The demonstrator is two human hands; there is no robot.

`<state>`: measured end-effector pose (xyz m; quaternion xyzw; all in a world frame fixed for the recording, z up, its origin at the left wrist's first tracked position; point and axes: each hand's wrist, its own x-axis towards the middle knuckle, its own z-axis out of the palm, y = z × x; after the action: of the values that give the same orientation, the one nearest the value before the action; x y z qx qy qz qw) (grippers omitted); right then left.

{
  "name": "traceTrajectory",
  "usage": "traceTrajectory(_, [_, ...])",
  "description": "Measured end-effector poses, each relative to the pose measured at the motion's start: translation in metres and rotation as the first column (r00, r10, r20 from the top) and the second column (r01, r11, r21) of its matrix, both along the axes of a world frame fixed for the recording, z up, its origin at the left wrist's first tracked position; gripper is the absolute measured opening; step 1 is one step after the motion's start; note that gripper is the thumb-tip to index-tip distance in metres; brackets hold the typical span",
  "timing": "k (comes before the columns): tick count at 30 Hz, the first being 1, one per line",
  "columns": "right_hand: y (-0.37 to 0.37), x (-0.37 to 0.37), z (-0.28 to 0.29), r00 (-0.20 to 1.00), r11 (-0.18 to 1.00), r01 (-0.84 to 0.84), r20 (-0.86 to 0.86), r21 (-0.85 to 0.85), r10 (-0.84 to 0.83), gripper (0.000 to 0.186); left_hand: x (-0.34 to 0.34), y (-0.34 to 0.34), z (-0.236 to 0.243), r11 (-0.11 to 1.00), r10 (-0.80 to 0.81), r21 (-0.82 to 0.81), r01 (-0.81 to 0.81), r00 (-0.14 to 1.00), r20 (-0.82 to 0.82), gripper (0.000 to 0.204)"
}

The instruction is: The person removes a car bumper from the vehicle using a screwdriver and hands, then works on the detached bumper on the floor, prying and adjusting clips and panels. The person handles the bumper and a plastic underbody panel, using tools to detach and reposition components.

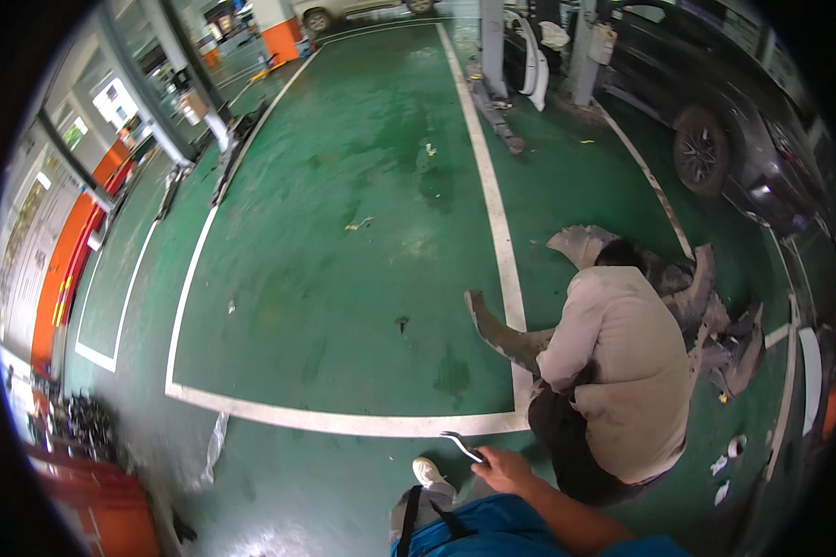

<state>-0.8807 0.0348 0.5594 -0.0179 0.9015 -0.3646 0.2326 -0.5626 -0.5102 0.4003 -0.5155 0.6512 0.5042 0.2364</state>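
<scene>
My right hand (pixel 506 472) is closed around the handle end of a hooked metal pry tool (pixel 463 446). Its silvery, curved shaft sticks out to the left of my fist, above the green floor, and most of the handle is hidden in the fingers. No part of my left hand shows. Just right of my right hand, a person (pixel 622 362) in a light beige top crouches over a greyish curved wheel-arch liner (pixel 506 336). That person's hands are hidden.
More dirty grey liner pieces (pixel 729 348) lie beyond the crouching person. A dark car (pixel 715 111) stands at the far right beside a lift post (pixel 585 56). White lines (pixel 344 422) mark the green floor. Left are another lift post (pixel 190 70) and a red-orange cabinet (pixel 111 520).
</scene>
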Motion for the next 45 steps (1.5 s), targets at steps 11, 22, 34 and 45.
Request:
traceTrajectory(11, [0.05, -0.105, -0.08, 0.73, 0.785, 0.598, 0.293, 0.162, -0.617, 0.042, -0.539, -0.018, 0.055, 0.851, -0.524, -0.244, 0.466, 0.788, -0.323, 0.033])
traceTrajectory(22, [0.083, -0.314, -0.227, 0.368, 0.584, 0.768, 0.564, 0.263, -0.739, 0.047, -0.698, 0.026, 0.067, 0.25, -0.966, 0.168, 0.953, 0.234, 0.109, 0.037])
traceTrajectory(34, [0.096, -0.41, -0.231, -0.037, 0.115, 0.972, 0.617, 0.205, -0.786, 0.047, -1.078, 0.117, 0.037, 0.182, -0.982, 0.237, 0.954, 0.164, 0.093, 0.035])
traceTrajectory(45, [0.057, -0.455, -0.344, -0.653, -0.358, 0.673, 0.293, 0.647, -0.698, 0.06, -1.385, 0.506, -0.225, -0.525, -0.85, -0.01, 0.851, -0.525, -0.04, 0.028])
